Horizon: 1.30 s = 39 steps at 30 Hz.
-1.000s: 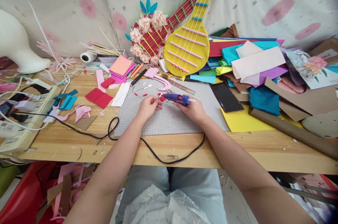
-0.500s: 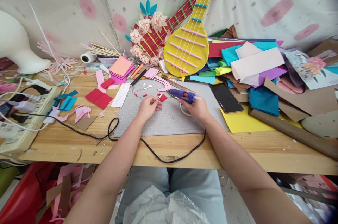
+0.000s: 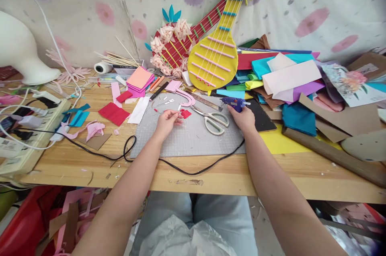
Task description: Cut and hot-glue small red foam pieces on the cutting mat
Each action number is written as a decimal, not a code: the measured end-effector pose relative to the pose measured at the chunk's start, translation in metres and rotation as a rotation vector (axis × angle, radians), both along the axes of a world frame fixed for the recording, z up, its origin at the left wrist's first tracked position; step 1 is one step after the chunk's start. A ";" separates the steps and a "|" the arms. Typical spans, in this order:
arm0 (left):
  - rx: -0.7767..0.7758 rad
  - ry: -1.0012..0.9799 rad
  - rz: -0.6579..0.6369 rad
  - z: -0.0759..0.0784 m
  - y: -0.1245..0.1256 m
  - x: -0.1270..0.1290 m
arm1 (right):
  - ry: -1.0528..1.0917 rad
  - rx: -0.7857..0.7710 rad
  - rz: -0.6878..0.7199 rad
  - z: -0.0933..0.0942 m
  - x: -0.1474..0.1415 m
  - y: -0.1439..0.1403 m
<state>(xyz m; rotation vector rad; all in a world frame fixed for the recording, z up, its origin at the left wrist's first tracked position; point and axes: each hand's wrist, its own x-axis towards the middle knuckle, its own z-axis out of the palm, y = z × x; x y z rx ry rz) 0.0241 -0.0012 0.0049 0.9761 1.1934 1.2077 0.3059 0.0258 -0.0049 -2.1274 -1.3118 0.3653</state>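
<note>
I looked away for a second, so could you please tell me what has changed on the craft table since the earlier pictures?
The right hand carried the blue hot glue gun from the middle of the grey cutting mat off to the right, beside the black phone, still gripping it. That uncovered the white-handled scissors. The left hand stayed put, still pinching a small piece next to the red paper scrap.

left hand (image 3: 166, 120): fingertips pinch a tiny pale piece, too small to identify
glue gun (image 3: 234, 103): handle hidden inside the grip of the right hand (image 3: 245, 119)
phone (image 3: 261, 111): near end covered by the right hand and the glue gun
yellow paper guitar (image 3: 215, 56): head cut off by the top edge
white foam head (image 3: 18, 52): cut off at the left edge
worktop (image 3: 99, 163): right end runs out of view
</note>
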 end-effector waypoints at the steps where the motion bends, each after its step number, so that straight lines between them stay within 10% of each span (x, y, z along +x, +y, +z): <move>1: 0.003 -0.016 0.013 0.001 0.000 -0.001 | -0.013 -0.025 -0.002 -0.001 0.000 0.000; 4: 0.011 -0.064 0.042 0.002 0.000 -0.004 | -0.007 0.059 0.017 0.003 0.000 -0.004; 11: 0.012 -0.083 0.030 -0.001 0.002 -0.006 | -0.249 0.788 0.054 0.046 -0.030 -0.030; 15: -0.005 -0.061 0.017 0.000 0.002 -0.006 | -0.218 0.389 0.672 0.045 -0.084 -0.029; 18: 0.008 -0.057 0.044 0.001 0.002 -0.006 | -0.291 0.176 0.785 0.032 -0.125 -0.021; 27: 0.043 -0.088 0.058 -0.001 0.004 -0.006 | -0.344 0.020 0.675 0.025 -0.144 -0.011; 39: 0.138 0.066 -0.011 -0.003 -0.003 0.005 | 0.972 0.041 0.448 0.004 -0.135 -0.005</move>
